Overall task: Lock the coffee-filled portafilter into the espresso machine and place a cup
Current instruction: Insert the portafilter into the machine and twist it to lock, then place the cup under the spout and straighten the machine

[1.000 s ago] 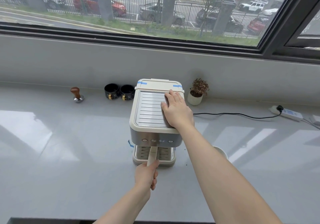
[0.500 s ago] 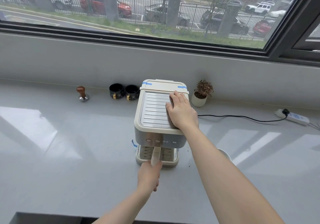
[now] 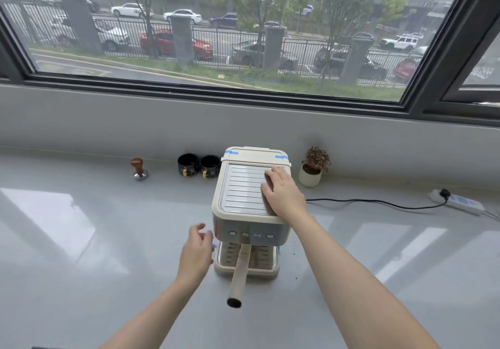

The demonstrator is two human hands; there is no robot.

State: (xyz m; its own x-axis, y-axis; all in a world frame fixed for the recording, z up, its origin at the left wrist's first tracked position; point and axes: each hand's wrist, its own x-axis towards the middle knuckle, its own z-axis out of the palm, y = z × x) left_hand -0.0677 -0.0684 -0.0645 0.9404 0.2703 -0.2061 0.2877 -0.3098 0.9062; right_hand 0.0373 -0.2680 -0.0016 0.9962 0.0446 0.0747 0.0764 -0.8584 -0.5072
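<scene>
At centre frame in the head view, my right hand (image 3: 284, 196) lies flat on the ribbed top of the espresso machine (image 3: 251, 194), fingers spread and pressing down, gripping nothing. Just left of the machine's front, my left hand (image 3: 195, 254) hangs empty with its fingers loosely apart, clear of the portafilter handle (image 3: 239, 273).

That handle sticks out from under the button panel, above the drip tray (image 3: 247, 267). Its long axis runs from the group head toward the lower centre of the frame, with the butt end nearest me. I judge the portafilter seated, though the basket itself is hidden under the housing.

What remains is the cup. Two dark cups (image 3: 198, 165) with gold handles sit side by side against the back wall, up and left of the machine, with a tamper (image 3: 138, 169) further left. They lie up-frame from my left hand, on its own side. My right hand would have to cross over the machine. So I judge the left the nearer hand for the reach.
</scene>
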